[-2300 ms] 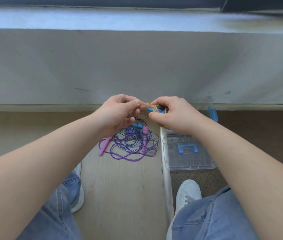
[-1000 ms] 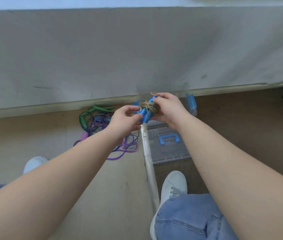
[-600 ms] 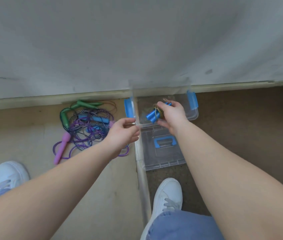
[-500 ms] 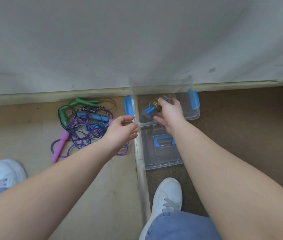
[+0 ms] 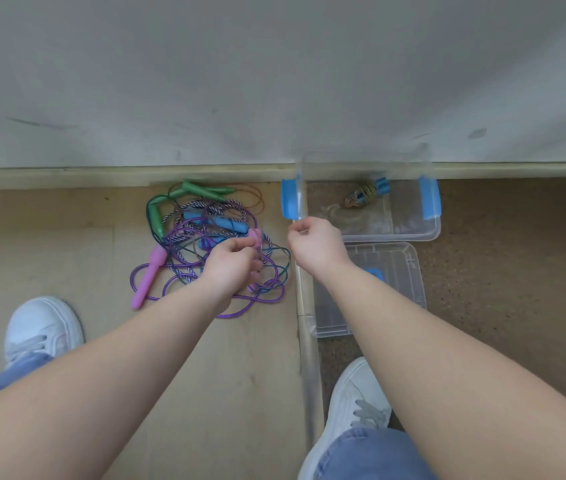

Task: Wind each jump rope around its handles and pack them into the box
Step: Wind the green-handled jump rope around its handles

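Note:
A clear plastic box (image 5: 409, 228) with blue latches stands against the wall. Inside it lies one wound jump rope (image 5: 364, 195) with blue handles. Left of the box, a tangled pile of ropes (image 5: 205, 244) rests on the wooden floor, with green, blue and pink handles; one pink handle (image 5: 150, 275) sticks out at the left. My left hand (image 5: 236, 263) is over the pile, fingers curled around the other pink handle (image 5: 256, 234). My right hand (image 5: 316, 245) hovers by the box's front left corner, fingers curled and holding nothing.
The box's clear lid (image 5: 399, 271) lies on the brown carpet in front of the box, partly under my right forearm. A raised strip (image 5: 305, 327) divides wood floor from carpet. My white shoes (image 5: 41, 329) (image 5: 357, 407) flank it. A grey wall runs behind.
My right hand put the wound blue-handled rope into the box, let go and drew back. My left hand moved left onto the pile and closed on a pink handle.

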Available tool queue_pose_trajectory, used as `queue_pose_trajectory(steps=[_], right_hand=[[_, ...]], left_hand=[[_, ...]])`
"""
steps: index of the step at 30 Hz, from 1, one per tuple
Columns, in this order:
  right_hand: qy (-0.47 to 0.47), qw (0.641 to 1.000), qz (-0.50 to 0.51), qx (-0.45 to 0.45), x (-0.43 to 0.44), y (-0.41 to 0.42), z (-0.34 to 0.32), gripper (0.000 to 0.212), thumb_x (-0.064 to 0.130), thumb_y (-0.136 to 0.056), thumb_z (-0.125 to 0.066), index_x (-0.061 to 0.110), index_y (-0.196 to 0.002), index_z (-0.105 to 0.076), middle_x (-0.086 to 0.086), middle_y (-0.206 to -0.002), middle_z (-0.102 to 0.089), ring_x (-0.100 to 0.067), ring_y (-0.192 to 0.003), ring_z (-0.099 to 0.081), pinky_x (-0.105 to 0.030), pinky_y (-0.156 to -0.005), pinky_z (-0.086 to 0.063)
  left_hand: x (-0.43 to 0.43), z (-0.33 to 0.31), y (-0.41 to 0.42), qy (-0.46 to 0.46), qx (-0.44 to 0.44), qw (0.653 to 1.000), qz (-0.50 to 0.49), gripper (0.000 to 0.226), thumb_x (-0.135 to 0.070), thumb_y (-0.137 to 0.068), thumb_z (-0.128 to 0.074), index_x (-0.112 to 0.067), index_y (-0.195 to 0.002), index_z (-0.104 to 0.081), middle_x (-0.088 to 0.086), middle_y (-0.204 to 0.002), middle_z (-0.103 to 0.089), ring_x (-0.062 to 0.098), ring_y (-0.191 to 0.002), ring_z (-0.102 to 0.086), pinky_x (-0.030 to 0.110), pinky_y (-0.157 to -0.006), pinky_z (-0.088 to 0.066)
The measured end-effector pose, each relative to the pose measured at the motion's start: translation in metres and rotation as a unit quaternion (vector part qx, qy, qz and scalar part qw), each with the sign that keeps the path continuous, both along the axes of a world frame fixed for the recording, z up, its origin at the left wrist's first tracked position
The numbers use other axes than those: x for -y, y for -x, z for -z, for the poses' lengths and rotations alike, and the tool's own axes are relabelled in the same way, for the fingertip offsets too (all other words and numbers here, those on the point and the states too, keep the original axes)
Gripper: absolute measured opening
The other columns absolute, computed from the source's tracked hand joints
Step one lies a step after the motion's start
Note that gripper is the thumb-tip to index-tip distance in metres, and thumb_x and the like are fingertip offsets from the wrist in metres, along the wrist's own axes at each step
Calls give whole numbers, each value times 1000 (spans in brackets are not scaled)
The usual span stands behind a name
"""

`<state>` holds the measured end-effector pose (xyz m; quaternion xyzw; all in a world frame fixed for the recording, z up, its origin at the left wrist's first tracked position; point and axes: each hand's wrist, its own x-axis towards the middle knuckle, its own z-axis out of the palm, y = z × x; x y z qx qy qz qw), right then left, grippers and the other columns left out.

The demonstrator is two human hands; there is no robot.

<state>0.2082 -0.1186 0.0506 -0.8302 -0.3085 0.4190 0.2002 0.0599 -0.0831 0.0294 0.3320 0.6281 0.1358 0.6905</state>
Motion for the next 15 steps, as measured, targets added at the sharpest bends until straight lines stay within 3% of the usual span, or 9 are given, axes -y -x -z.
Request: queue_pose_trajectory(steps=[3,6,11,13,15], right_hand=[[-9,999,-4,39,-9,10,4,25,25,-93,-52,21,-108,-72,-4,-105,-74,-25,-95,-68,-34,-86,-56],[-15,998,-30,62,-15,27,14,24,25,-93,-52,23,-109,-70,-5,-105,-73,-27,-94,-67,-34,-82,-56],[36,991,-124,22,-20,58,47,48,20,-93,-53,24,-141,-54,4,-130,-68,-23,-121,-61,-25,-99,-44],[49,989,-137,21,-20,65,62,55,19,-90,-54,24,-144,-47,7,-135,-65,-25,-126,-58,-33,-106,-44],[48,988,-140,47,-21,67,72,50,22,-89,-55,23,-138,-47,5,-128,-68,-30,-121,-59,-37,-100,-48]], left_hand=[[-6,13,10,-5,-40,999,11,25,-4,-97,-45,-14,-113,-60,4,-87,-68,14,-69,-61,26,-62,-56],[-16,31,15,-23,-75,997,9,28,-8,-94,-47,-13,-119,-61,3,-83,-66,15,-67,-60,35,-72,-56],[-26,47,24,-90,-157,980,80,42,-14,-84,-52,-23,-125,-59,-4,-93,-71,18,-81,-66,36,-88,-55],[-31,52,28,-108,-180,971,114,50,-15,-84,-51,-26,-133,-51,-6,-87,-71,18,-81,-67,35,-85,-54],[-35,60,34,-116,-217,956,161,59,-20,-83,-53,-27,-141,-43,-2,-97,-74,22,-94,-68,36,-89,-53]])
